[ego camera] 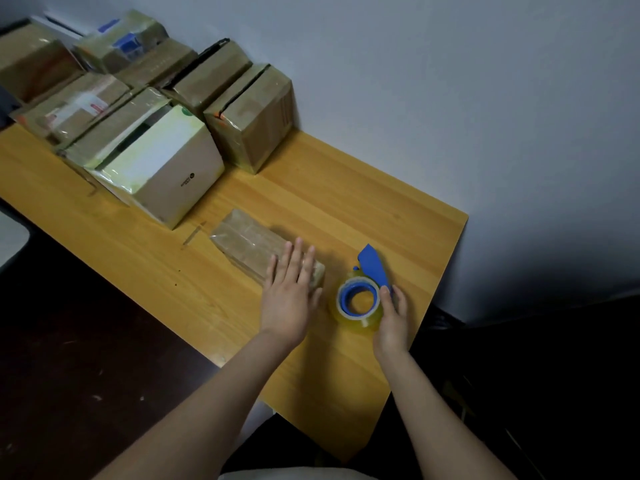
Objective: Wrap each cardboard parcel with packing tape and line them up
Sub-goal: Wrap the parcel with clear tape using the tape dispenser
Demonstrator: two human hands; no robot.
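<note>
**Flat parcel under the left hand, tape dispenser in the right**

On the wooden tabletop [346,202], toward its near edge: a slim taped parcel [242,239], lying flat and set slantwise. Pressed at its near end by the left hand [290,289], palm down, fingers straight and slightly spread, gripping nothing.

Just right of the parcel, with a small gap between: a blue tape dispenser [360,296] carrying a yellowish roll, resting on the wood, pointed blue end aimed away. Gripped from its near right side by the right hand [391,315], thumb on the blue frame, fingers curled round the far side.

Beyond the parcel and to its left: a pale box [166,168] wrapped in glossy tape, standing nearest of a cluster. Beyond the parcel, close to the wall: a brown taped box [254,123] with a dark seam across its top. Farther left of the parcel, behind the pale box: more taped brown parcels [104,95], packed side by side, some with blue or white print showing through the tape.
</note>
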